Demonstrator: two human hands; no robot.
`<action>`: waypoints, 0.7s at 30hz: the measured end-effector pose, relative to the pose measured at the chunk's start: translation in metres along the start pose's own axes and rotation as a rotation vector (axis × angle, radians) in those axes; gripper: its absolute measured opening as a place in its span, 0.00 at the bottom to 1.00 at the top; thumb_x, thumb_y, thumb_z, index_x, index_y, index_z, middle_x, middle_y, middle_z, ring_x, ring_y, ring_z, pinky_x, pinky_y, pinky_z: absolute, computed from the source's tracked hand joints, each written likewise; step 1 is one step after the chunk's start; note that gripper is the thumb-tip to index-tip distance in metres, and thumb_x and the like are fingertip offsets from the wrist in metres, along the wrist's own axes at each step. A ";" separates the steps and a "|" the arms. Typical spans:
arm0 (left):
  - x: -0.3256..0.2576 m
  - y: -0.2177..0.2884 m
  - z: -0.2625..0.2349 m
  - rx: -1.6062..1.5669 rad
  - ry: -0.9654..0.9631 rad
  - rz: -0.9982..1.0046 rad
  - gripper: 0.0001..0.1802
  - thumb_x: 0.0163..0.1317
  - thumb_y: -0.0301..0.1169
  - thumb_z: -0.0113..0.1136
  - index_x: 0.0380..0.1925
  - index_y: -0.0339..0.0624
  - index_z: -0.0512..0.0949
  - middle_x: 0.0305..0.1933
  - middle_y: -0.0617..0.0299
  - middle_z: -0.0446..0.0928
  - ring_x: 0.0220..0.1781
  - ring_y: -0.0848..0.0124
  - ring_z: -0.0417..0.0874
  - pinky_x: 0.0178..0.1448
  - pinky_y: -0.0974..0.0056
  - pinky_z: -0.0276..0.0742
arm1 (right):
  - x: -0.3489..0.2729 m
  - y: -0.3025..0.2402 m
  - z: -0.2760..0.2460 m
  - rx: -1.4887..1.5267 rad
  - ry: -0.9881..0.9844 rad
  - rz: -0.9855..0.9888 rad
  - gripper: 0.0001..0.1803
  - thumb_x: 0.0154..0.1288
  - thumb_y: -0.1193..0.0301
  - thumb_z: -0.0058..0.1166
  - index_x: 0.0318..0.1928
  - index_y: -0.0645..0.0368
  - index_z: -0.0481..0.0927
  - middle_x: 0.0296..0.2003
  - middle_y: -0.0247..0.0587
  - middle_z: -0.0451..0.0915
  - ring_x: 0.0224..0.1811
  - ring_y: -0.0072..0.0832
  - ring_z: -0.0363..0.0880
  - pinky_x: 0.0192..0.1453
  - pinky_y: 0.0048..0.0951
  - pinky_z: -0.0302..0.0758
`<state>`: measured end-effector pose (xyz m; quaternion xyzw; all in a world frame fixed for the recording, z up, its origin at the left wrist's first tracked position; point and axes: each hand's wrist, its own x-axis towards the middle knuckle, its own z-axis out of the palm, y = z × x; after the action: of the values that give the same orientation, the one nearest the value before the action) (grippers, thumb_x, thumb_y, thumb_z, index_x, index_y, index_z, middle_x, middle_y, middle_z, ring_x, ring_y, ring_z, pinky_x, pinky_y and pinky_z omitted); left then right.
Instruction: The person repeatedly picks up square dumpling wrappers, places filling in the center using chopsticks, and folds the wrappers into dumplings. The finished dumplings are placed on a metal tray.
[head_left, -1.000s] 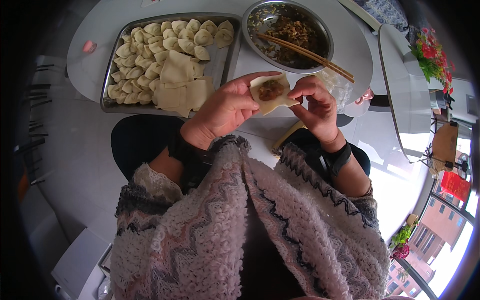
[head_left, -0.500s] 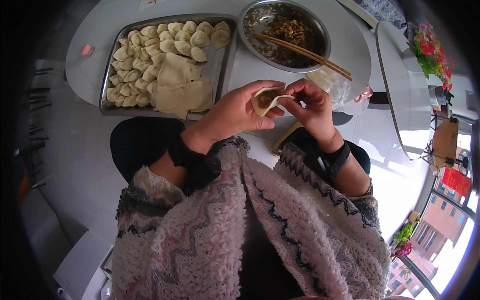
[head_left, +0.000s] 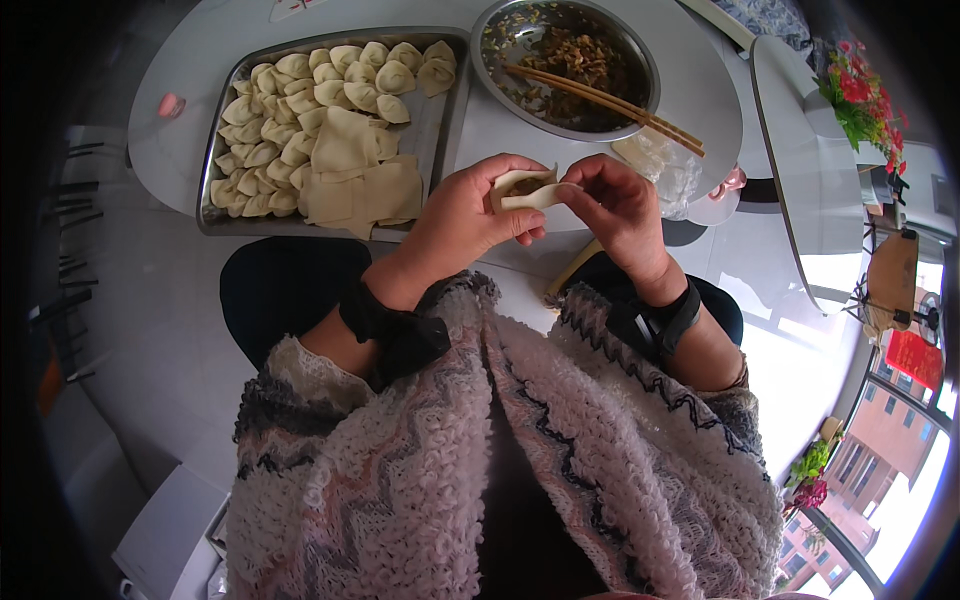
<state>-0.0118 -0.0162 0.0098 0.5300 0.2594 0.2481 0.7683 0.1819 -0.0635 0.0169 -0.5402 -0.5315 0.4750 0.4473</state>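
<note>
Head view: at frame centre your left hand (head_left: 470, 215) and right hand (head_left: 610, 205) both pinch the dumpling wrapper (head_left: 525, 190) — a second ago flat and open, now folded over its filling. Beyond, the tray (head_left: 215, 215) crowds upper left, the bowl (head_left: 640, 110) upper right — little table edge between.

white round table (head_left: 700, 95) carrying dumpling tray (head_left: 445, 110) and filling bowl (head_left: 490, 75).

A second ago the wrapper (head_left: 524, 190) lay open in your left hand (head_left: 470, 215) with the filling fully exposed. You have now folded it nearly closed; only a sliver of filling shows. Your right hand (head_left: 618, 205) has shifted to pinch its right end.
</note>
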 end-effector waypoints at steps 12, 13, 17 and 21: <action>-0.001 -0.003 0.000 0.050 -0.001 0.038 0.15 0.67 0.25 0.49 0.52 0.31 0.69 0.41 0.57 0.77 0.36 0.73 0.80 0.38 0.72 0.76 | -0.001 -0.003 -0.003 0.122 -0.050 -0.013 0.08 0.61 0.80 0.55 0.41 0.63 0.74 0.34 0.30 0.76 0.36 0.14 0.74 0.41 0.16 0.70; -0.001 -0.002 -0.001 0.055 0.006 0.056 0.15 0.67 0.26 0.49 0.52 0.32 0.70 0.41 0.57 0.77 0.36 0.73 0.81 0.38 0.72 0.75 | -0.001 -0.002 -0.003 0.134 -0.044 -0.024 0.09 0.60 0.81 0.56 0.42 0.63 0.73 0.35 0.30 0.76 0.37 0.14 0.74 0.42 0.16 0.70; -0.002 -0.001 0.000 0.075 0.037 0.086 0.15 0.67 0.26 0.49 0.51 0.32 0.71 0.41 0.57 0.77 0.36 0.73 0.80 0.38 0.72 0.75 | 0.000 0.002 -0.002 0.115 -0.004 -0.026 0.12 0.58 0.83 0.57 0.42 0.63 0.73 0.35 0.30 0.76 0.37 0.14 0.74 0.43 0.16 0.71; -0.001 0.000 0.000 0.076 0.022 0.094 0.15 0.67 0.26 0.49 0.52 0.33 0.71 0.41 0.58 0.77 0.36 0.74 0.80 0.37 0.72 0.74 | 0.000 0.001 -0.002 0.141 -0.009 0.011 0.13 0.58 0.84 0.57 0.44 0.64 0.74 0.35 0.32 0.77 0.38 0.16 0.75 0.44 0.17 0.72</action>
<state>-0.0131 -0.0168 0.0102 0.5677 0.2518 0.2796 0.7322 0.1845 -0.0631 0.0164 -0.5083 -0.4955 0.5161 0.4793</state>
